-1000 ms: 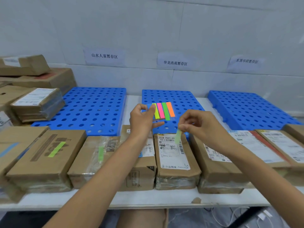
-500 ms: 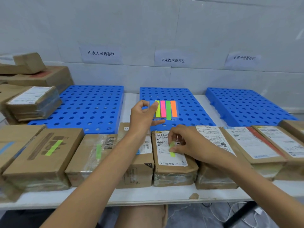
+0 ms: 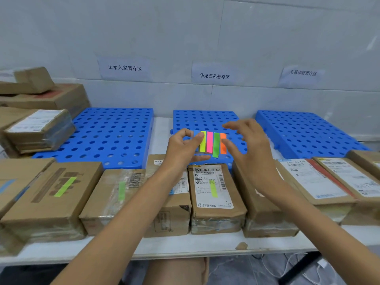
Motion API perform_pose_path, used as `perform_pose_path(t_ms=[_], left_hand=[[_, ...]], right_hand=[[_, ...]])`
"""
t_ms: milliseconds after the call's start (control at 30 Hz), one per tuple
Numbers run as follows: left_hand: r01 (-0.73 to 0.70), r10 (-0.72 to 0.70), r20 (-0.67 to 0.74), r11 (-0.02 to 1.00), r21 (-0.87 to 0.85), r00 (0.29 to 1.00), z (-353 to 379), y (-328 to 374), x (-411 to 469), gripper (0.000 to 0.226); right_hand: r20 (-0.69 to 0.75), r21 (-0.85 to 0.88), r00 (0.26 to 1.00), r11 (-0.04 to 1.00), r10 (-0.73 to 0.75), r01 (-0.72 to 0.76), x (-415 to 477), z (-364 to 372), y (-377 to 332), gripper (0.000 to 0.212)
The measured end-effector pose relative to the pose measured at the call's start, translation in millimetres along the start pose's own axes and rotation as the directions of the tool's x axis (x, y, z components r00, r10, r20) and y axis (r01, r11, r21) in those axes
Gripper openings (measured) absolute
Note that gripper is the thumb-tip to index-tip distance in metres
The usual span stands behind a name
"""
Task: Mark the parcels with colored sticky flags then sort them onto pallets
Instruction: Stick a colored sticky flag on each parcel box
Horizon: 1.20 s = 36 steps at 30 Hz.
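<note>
The left hand (image 3: 182, 146) pinches the sticky flag pad (image 3: 209, 141), while the right hand (image 3: 251, 153), fingers spread, hovers just right of it.

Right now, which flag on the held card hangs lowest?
The green flag, third from left on the card; its lower end drops below the other three.

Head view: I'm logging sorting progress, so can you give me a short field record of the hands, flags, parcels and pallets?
left hand: holds the flag pad above the parcel row
right hand: open, fingers spread beside the pad's orange strip
flagged: three parcels, each with a green flag
unflagged: at least two at the right
pallets: three, blue, behind the row
</note>
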<state>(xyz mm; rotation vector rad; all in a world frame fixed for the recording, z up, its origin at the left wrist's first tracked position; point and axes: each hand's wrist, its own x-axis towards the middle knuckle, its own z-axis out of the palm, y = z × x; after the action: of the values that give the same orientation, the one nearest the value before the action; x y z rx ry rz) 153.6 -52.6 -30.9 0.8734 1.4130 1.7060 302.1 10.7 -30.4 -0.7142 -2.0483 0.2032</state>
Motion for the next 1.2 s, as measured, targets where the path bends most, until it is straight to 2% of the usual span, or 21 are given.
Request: perform_pose_path(t_ms=[67, 133, 400, 700, 1067, 1200], left_hand=[[0.000, 0.001, 0.026, 1.000, -0.027, 1.000, -1, 0, 0, 0.025], [0.002, 0.001, 0.050, 0.999, -0.048, 0.999, -2, 0, 1, 0.024], [0.027, -0.020, 0.083, 0.995, -0.092, 0.996, -4, -1, 1, 0.023], [0.038, -0.027, 0.084, 0.991, -0.125, 0.996, -5, -1, 1, 0.021], [0.016, -0.012, 0.055, 0.997, -0.079, 0.998, -3, -2, 1, 0.024], [0.021, -0.017, 0.063, 0.997, -0.068, 0.998, -2, -1, 0, 0.025]], right_hand=[[0.065, -0.101, 0.996, 0.993, -0.063, 0.069, -1, 5, 4, 0.036], [0.085, -0.121, 0.993, 0.989, -0.077, 0.087, -4, 10, 7, 0.041], [0.037, 0.026, 0.999, 1.000, -0.011, 0.010, -4, 13, 5, 0.035], [0.046, 0.077, 0.998, 0.996, 0.047, -0.050, -3, 12, 2, 0.041], [0.058, 0.081, 0.997, 0.996, 0.042, -0.047, -3, 11, 0, 0.025], [0.110, 0.109, 0.991, 0.991, 0.071, -0.084, 2, 10, -1, 0.031]])
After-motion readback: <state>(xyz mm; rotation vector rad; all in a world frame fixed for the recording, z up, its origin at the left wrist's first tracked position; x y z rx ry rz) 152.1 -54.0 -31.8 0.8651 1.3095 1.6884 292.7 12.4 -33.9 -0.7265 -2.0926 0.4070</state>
